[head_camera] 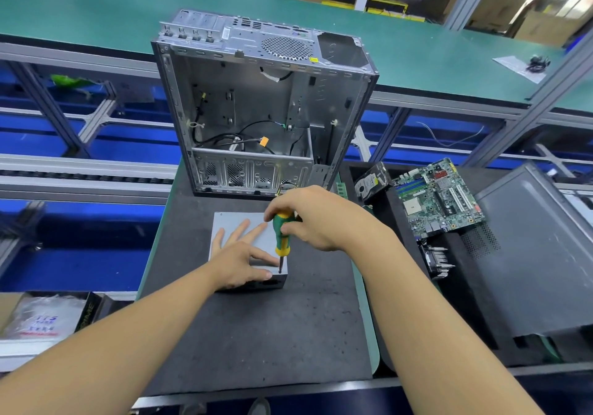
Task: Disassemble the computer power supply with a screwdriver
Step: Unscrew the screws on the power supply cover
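A grey metal power supply (239, 220) lies flat on the black mat (256, 334) in front of me. My left hand (239, 254) rests on its lid with fingers spread and straight, the thumb along the near edge. My right hand (316, 217) grips the green and yellow handle of a screwdriver (281, 238), held upright. Its tip sits at the near right corner of the power supply's lid.
An empty open computer case (256, 109) stands upright just behind the power supply, loose cables inside. To the right lie a hard drive (372, 180), a green motherboard (438, 198), a heatsink (438, 260) and a dark side panel (529, 254). A bagged box (41, 318) sits at the left.
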`<state>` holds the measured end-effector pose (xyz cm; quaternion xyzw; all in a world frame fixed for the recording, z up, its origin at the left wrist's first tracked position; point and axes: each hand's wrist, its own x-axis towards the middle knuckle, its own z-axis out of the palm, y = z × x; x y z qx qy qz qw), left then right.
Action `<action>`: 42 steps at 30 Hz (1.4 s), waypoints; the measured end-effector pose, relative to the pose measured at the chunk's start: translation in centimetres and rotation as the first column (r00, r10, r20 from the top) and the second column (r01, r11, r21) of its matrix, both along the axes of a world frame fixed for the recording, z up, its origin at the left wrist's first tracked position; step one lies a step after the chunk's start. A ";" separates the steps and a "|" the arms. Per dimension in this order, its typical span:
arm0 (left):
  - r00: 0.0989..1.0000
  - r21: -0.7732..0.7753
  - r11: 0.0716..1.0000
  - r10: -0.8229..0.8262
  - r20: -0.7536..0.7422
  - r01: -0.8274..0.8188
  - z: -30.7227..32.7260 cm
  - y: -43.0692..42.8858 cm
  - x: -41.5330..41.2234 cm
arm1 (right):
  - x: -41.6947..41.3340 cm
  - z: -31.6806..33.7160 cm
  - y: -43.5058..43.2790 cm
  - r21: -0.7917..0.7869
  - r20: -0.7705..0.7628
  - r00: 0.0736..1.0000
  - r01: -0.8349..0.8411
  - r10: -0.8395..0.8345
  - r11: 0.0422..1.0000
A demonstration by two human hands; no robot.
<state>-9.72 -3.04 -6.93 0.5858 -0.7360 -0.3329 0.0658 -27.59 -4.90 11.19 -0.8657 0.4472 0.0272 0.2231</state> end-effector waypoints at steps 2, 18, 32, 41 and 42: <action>1.000 -0.001 1.000 -0.003 0.000 0.003 -0.1 0.0 0.0 | 0.1 0.1 -0.1 0.001 -0.023 1.000 -0.008 0.008 1.000; 1.000 0.007 1.000 0.003 0.000 -0.003 0.1 0.1 -0.1 | 0.5 -0.9 0.3 0.040 0.048 0.998 0.046 -0.048 0.998; 1.000 0.020 1.000 -0.002 -0.003 0.002 0.3 0.0 -0.1 | 0.5 -0.2 0.4 0.067 0.016 0.998 0.064 -0.065 0.996; 1.000 0.026 1.000 -0.011 -0.007 0.011 0.1 0.0 0.1 | 1.3 -1.6 0.2 0.108 0.114 0.989 0.081 -0.093 0.991; 1.000 0.026 1.000 -0.008 -0.010 0.009 0.1 0.0 0.1 | 1.3 -1.8 0.1 0.096 0.120 0.987 0.097 -0.108 0.991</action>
